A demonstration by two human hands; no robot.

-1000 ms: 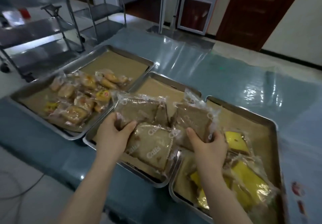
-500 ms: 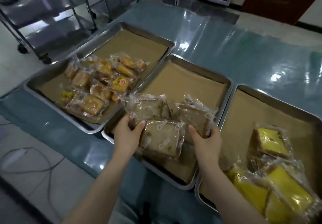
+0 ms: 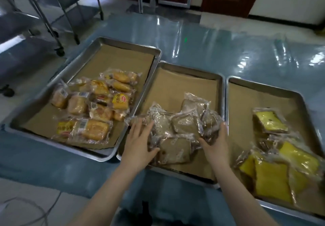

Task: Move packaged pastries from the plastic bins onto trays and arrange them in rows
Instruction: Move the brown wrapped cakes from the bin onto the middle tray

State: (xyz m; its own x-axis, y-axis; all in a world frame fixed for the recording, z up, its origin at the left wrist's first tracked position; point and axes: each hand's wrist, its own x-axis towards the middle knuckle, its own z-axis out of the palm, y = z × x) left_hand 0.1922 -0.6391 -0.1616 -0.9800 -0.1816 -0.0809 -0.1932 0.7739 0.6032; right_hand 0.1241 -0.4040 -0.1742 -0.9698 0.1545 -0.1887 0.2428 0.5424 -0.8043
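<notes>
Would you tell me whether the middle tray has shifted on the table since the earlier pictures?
No. The middle tray still sits close between the left tray and the right tray, as before.

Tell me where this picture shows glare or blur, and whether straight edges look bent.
Head view: white glare streaks the blue table cover on its far side. Also in the head view, the brown pastry packets, the left hand and the right hand look softly smeared. The head view's wide lens slightly bows the right tray at its rim.

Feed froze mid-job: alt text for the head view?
The left hand rests on, right hand grips, a pile of brown pastry packs in the middle tray. The left tray holds golden packs, the right tray yellow packs.
</notes>
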